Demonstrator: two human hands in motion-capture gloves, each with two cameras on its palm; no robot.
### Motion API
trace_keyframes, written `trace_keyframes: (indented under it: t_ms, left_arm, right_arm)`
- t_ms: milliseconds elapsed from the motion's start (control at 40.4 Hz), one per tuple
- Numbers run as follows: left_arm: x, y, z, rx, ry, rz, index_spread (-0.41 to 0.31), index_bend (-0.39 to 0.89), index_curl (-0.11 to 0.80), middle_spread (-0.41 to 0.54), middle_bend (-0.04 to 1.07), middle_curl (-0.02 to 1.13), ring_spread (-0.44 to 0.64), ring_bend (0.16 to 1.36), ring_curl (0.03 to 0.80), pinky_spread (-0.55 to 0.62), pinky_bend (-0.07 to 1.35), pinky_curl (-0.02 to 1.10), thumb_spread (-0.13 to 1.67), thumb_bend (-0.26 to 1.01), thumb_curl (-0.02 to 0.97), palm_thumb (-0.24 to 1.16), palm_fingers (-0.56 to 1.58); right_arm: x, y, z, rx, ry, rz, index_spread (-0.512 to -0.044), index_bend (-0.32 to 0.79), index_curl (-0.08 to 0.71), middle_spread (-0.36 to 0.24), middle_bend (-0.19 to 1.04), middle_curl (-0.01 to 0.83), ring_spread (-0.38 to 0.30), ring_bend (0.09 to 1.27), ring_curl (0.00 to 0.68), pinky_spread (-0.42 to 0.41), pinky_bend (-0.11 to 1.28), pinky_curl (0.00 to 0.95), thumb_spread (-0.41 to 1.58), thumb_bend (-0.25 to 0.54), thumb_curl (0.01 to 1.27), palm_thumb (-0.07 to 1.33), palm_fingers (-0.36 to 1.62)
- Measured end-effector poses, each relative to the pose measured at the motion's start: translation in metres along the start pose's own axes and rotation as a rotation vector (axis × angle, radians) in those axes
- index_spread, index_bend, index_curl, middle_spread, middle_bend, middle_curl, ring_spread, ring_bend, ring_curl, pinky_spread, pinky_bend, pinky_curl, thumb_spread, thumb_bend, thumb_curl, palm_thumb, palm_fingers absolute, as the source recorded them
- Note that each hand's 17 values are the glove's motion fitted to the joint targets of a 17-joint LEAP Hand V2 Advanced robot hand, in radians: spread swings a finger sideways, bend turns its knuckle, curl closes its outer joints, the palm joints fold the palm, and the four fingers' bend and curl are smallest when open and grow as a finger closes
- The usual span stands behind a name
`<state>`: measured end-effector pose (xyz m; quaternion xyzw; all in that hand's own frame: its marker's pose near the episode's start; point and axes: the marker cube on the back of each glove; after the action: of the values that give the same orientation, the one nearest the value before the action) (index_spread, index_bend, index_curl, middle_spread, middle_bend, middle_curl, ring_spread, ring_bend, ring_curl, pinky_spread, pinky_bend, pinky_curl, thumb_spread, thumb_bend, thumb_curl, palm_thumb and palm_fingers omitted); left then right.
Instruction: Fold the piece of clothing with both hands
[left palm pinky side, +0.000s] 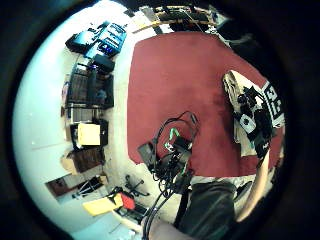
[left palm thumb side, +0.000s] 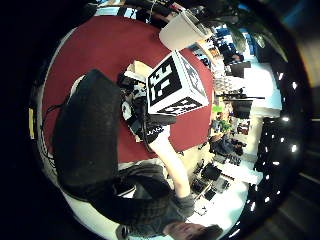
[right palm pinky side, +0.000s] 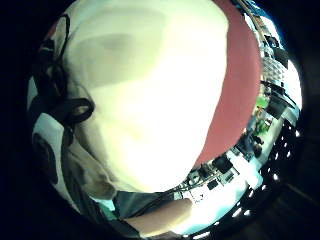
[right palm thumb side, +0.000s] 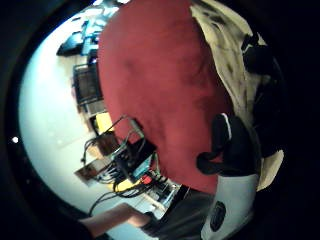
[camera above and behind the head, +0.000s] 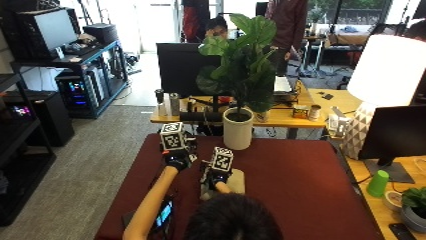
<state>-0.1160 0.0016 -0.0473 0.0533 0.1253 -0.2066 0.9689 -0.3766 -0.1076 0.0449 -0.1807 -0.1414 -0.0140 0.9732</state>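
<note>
A small cream piece of clothing (camera above and behind the head: 235, 181) lies folded on the dark red table (camera above and behind the head: 293, 170), just in front of me. My right hand (camera above and behind the head: 214, 177) rests flat on its left part. The cloth (right palm pinky side: 150, 100) fills the right little finger side palm view, so it is close under that palm. The right thumb side palm view shows the cloth's edge (right palm thumb side: 225, 45) beside bare table. My left hand (camera above and behind the head: 178, 160) is to the left of the cloth, apart from it, and holds nothing. From the left palm I see the right hand (left palm pinky side: 255, 117) lying on the cloth (left palm pinky side: 231, 85).
A white pot (camera above and behind the head: 237, 131) with a big leafy plant stands at the table's far edge, just beyond the hands. A dark device with a lit screen (camera above and behind the head: 163, 214) lies at the near left edge. A monitor (camera above and behind the head: 396, 140) and a green cup (camera above and behind the head: 378, 183) are on the side desk at right.
</note>
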Motion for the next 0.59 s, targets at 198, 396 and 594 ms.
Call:
trace_keyframes:
  t_ms: [198,396,594]
  left_arm:
    - [-0.01,0.006,-0.002,-0.005,0.025,-0.017,0.019,0.09,0.183,0.144,0.21,0.32,0.18,0.74,0.344,0.28,0.47,0.38,1.47,0.04,0.195,0.19,0.12]
    - [-0.004,0.005,-0.003,-0.013,0.009,-0.017,-0.011,0.17,0.211,0.112,0.2,0.32,0.13,0.72,0.33,0.24,0.43,0.36,1.46,-0.03,0.158,0.05,0.21]
    - [0.012,0.003,0.0,-0.018,0.009,0.019,-0.034,0.16,0.242,0.092,0.18,0.33,0.1,0.7,0.324,0.22,0.4,0.35,1.44,-0.01,0.15,-0.01,0.26]
  right_arm:
    - [0.009,0.034,-0.042,0.027,-0.104,-0.079,-0.206,-0.04,0.17,-0.138,0.44,0.511,-0.214,0.83,0.475,-0.319,0.78,0.446,0.91,-0.024,0.57,0.88,1.09]
    - [0.044,0.05,-0.113,0.354,-0.11,-0.229,-0.217,0.06,0.16,-0.13,0.39,0.489,-0.196,0.76,0.445,-0.282,0.74,0.425,1.09,-0.023,0.52,0.81,1.11]
    - [0.095,-0.008,-0.136,0.48,-0.046,-0.096,-0.214,0.1,0.186,-0.124,0.38,0.482,-0.174,0.7,0.428,-0.248,0.67,0.401,1.14,-0.015,0.49,0.79,1.16]
